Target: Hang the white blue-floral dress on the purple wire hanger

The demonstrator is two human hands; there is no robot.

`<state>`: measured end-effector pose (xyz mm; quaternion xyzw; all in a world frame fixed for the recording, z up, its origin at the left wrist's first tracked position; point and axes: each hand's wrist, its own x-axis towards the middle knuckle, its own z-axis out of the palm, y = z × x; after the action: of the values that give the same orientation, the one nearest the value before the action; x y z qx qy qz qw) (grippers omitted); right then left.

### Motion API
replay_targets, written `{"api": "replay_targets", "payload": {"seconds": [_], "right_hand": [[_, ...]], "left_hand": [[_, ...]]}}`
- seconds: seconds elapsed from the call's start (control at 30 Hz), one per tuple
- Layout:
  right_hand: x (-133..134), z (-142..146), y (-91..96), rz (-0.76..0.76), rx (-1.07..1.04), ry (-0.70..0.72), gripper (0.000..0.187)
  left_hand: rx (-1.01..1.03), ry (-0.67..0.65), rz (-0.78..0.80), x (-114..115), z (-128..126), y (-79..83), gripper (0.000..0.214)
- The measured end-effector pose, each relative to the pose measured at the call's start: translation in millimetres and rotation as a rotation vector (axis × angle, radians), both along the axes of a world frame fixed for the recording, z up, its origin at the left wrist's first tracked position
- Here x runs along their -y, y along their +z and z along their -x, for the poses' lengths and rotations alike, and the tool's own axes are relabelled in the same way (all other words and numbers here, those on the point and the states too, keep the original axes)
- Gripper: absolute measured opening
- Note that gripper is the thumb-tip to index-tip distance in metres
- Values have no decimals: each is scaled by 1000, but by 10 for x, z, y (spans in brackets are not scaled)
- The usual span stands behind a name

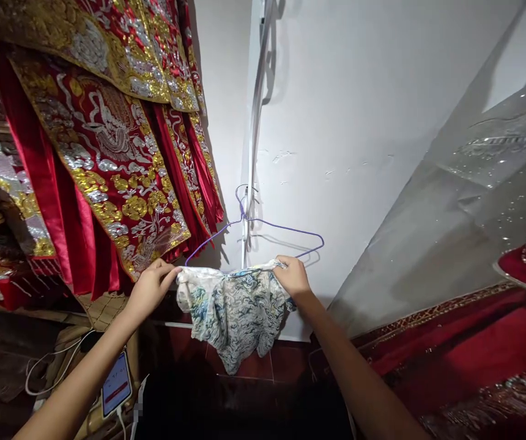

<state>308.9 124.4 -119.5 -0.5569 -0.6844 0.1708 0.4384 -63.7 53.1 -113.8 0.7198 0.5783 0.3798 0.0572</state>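
Note:
A patterned cloth garment [240,305] in white, blue and grey hangs stretched along its top edge between my two hands. My left hand [155,284] pinches its upper left corner, and my right hand [293,276] grips the upper right side. Just behind the garment is a purple wire hanger [285,226], its hook up by a white upright rail [249,159] on the wall. The hanger's bottom bar is mostly hidden by the cloth, so I cannot tell whether the garment is draped over it.
Red costumes with gold and silver embroidery [120,146] hang at the left. A lit phone [116,385] with a white cable [61,354] lies at lower left. Sheer sequinned fabric [496,165] and red embroidered cloth [465,348] fill the right side, beside the white wall [359,91].

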Motion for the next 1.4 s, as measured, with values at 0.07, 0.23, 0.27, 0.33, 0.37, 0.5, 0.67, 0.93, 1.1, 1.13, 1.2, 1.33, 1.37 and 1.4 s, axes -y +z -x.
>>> {"api": "replay_targets", "payload": {"seconds": [0.07, 0.23, 0.27, 0.33, 0.37, 0.5, 0.67, 0.93, 1.1, 1.13, 1.2, 1.33, 1.37, 1.4], "right_hand": [[-23, 3, 44, -11, -16, 4, 17], [-19, -4, 119, -5, -55, 30, 24], [1, 9, 113, 1, -63, 35, 25], [67, 58, 78, 6, -82, 35, 25], [114, 93, 52, 4, -93, 30, 24], [331, 239, -46, -5, -124, 17, 22], [393, 204, -1, -39, -88, 23, 27], [272, 183, -125, -21, -117, 37, 25], [406, 342, -163, 62, -260, 157, 7], [437, 322, -153, 69, -268, 188, 9], [478, 210, -132, 62, -265, 217, 30], [392, -237, -76, -78, -277, 39, 85], [327, -372, -47, -121, -279, -33, 96], [248, -506, -7, -160, -272, -91, 104]], "left_hand": [[108, 33, -54, 2, -86, 24, 37], [396, 25, -104, -191, -251, -14, 38], [412, 50, -122, -256, -265, -26, 38], [426, 101, -163, -394, -300, -21, 36], [424, 120, -181, -463, -330, -1, 35], [383, 132, -227, -705, -530, 170, 30], [297, 163, -191, -828, -581, 193, 26], [277, 71, -83, -721, -365, -71, 28], [305, -156, -75, -787, -623, 374, 30], [289, -206, -72, -787, -673, 435, 33], [229, -239, -77, -766, -739, 480, 38], [127, -175, -137, -709, -728, 407, 42], [104, -181, -153, -703, -710, 407, 42], [78, -195, -165, -699, -693, 424, 42]]}}
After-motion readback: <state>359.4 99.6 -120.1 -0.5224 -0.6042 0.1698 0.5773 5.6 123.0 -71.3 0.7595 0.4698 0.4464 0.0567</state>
